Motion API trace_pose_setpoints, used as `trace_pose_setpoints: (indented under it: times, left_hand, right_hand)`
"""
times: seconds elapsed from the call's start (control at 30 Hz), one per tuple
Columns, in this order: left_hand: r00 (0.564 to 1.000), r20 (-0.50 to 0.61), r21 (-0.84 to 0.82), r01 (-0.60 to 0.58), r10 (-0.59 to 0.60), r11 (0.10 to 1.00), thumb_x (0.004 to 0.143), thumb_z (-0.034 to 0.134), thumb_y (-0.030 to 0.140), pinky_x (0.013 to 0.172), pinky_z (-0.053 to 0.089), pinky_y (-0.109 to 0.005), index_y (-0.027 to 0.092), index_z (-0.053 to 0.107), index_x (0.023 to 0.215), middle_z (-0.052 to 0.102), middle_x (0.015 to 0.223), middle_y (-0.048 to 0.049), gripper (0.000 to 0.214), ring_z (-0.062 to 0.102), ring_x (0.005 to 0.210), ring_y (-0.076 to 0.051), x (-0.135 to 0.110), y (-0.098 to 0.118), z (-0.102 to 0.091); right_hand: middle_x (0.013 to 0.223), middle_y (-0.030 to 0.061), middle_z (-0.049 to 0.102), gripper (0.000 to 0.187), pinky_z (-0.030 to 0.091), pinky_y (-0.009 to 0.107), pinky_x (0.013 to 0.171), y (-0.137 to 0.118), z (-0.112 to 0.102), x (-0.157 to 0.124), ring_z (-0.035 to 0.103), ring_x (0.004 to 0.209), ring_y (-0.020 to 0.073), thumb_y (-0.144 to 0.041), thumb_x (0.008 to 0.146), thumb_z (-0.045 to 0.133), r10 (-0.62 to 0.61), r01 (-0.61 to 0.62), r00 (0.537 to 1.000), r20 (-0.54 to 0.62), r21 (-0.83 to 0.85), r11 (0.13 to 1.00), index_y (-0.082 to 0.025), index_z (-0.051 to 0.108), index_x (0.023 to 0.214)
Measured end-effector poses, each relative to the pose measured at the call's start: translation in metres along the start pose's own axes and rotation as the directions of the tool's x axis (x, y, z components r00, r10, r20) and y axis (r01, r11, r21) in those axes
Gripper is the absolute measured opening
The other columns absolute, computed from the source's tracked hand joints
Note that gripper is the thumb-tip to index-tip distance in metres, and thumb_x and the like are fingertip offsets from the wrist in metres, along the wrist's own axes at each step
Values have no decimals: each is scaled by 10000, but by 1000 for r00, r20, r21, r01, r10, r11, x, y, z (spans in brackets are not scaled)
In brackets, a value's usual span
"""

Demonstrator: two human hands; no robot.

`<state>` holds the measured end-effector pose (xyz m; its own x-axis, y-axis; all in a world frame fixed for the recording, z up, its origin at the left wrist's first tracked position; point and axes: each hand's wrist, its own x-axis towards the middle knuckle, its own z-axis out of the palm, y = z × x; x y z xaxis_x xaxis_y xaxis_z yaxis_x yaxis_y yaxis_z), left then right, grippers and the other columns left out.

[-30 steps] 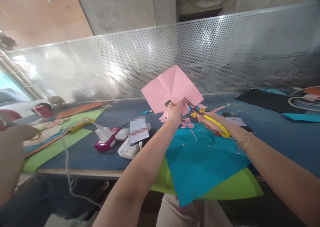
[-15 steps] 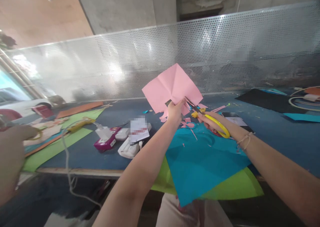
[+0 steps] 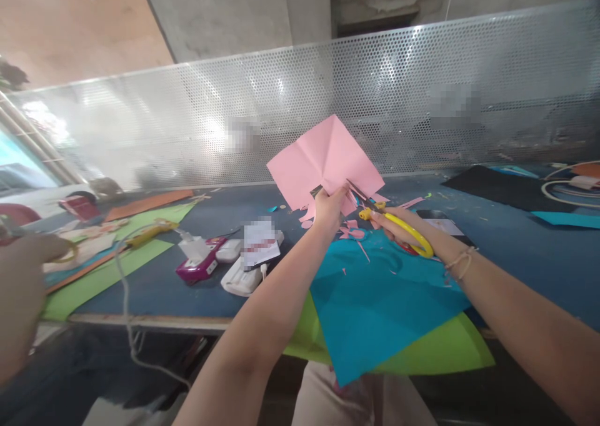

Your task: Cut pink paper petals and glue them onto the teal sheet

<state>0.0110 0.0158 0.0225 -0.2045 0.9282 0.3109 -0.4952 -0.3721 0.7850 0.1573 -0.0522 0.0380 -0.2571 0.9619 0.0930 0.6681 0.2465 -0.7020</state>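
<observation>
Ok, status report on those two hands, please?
Left fingers holding pink sheet. Right fingers on yellow-handled scissors, tips at that sheet. Pink scraps on and around blue sheet below.

Spreads as a dark blue tabletop below the left hand and the right hand. Carries, left of the left hand, a purple socket block, a white device, a pale green sheet and an orange sheet. Bears, nearer than the hands, a lime sheet partly covered by a blue sheet. Holds pink scraps beneath the hands, a black sheet to their right.
</observation>
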Motion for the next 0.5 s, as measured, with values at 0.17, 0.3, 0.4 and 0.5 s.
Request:
trace_pose_setpoints:
  times: [0.17,0.3,0.4,0.5]
  left_hand:
    - [1000,-2,27,-20,20,999,602,700,247,814,460,-324,143,615,837,659,976,-108,271,604,943,-220,2,-1,-1]
    - [1000,5,31,-12,12,999,598,703,252,824,454,-327,140,611,852,658,979,-111,292,597,959,-221,3,-1,-3]
    - [1000,20,26,-12,11,1000,595,704,249,828,453,-320,143,613,862,659,975,-106,302,601,945,-211,2,-1,-3]
    - [999,39,49,9,-10,999,590,702,237,812,461,-320,137,618,847,666,940,-101,289,610,911,-210,1,0,-2]
  right_hand:
    - [446,-30,417,344,295,200,320,4,0,1,377,324,86,-494,842,389,38,-37,999,-17,19,999,-182,494,739]
    - [466,-26,424,360,296,206,336,4,0,2,382,337,87,-510,842,381,40,-40,999,-4,20,999,-184,504,753]
    - [491,-33,426,339,302,204,356,0,-1,-1,375,352,76,-478,856,376,1,-1,1000,-11,6,1000,-181,508,763]
    - [481,-51,401,316,295,200,359,-5,-3,-4,344,343,64,-448,869,365,-19,19,1000,15,3,1000,-179,492,759]
